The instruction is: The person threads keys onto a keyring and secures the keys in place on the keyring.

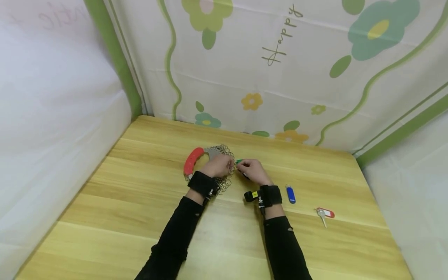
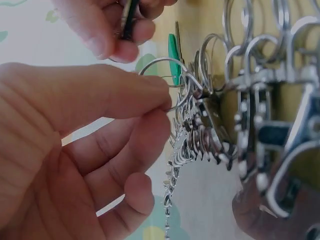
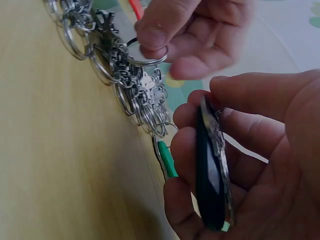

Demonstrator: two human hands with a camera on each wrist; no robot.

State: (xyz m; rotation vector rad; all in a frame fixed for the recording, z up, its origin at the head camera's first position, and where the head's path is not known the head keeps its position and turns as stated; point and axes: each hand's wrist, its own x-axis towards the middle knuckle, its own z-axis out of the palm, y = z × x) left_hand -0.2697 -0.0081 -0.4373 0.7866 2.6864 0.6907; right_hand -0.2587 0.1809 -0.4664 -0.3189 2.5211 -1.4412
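Observation:
In the left wrist view, my left hand [image 2: 100, 115] pinches a metal split ring [image 2: 165, 61] between thumb and index finger. That ring belongs to a cluster of rings and clips [image 2: 195, 130] around a large ring with a red handle [image 1: 191, 160]. Just right of it, my right hand [image 1: 255, 170] holds a dark key tag [image 3: 210, 175] with a key lying along it, as the right wrist view shows. A green tag [image 3: 167, 159] hangs at the cluster's edge behind my right fingers. The dark tag and the pinched ring are apart.
To the right of my right hand lie a blue key tag [image 1: 291, 194] and a red tag [image 1: 328, 212] with a key [image 1: 322, 218]. The wooden table [image 1: 140, 186] meets a white flowered curtain [image 1: 224, 77] at the back, and white cloth hangs at both sides.

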